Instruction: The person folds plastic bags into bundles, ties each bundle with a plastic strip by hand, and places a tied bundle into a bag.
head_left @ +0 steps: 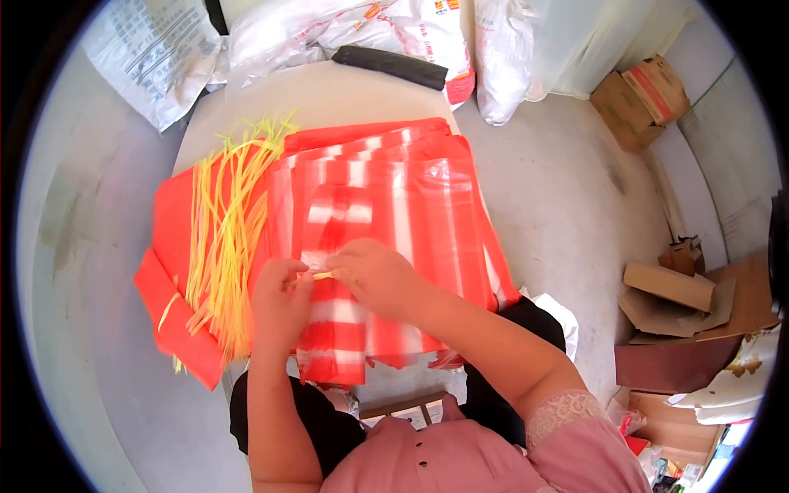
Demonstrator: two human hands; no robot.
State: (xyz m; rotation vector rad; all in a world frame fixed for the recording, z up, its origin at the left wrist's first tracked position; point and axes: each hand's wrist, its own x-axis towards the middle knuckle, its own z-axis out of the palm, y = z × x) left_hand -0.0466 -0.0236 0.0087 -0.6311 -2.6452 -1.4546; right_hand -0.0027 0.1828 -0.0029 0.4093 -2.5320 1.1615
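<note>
A folded bundle of red-and-white striped plastic bags [335, 337] lies lengthwise in front of me, on top of a wide stack of the same bags [440, 222]. Over the bundle's middle, my left hand [282, 300] and my right hand [374, 275] pinch a short visible length of yellow tie strip [322, 276] between their fingertips. Whether the strip passes under the bundle is hidden by my hands. Left of the stack, many loose yellow strips [226, 230] are spread over red plastic. Beside them sits a rolled red bundle [177, 316] with a yellow strip around it.
A black rolled bundle [390, 67] rests at the far side of the table [312, 94]. White printed sacks [353, 29] stand behind it. Cardboard boxes [641, 99] are at the back right, and an opened carton [678, 300] is at the right.
</note>
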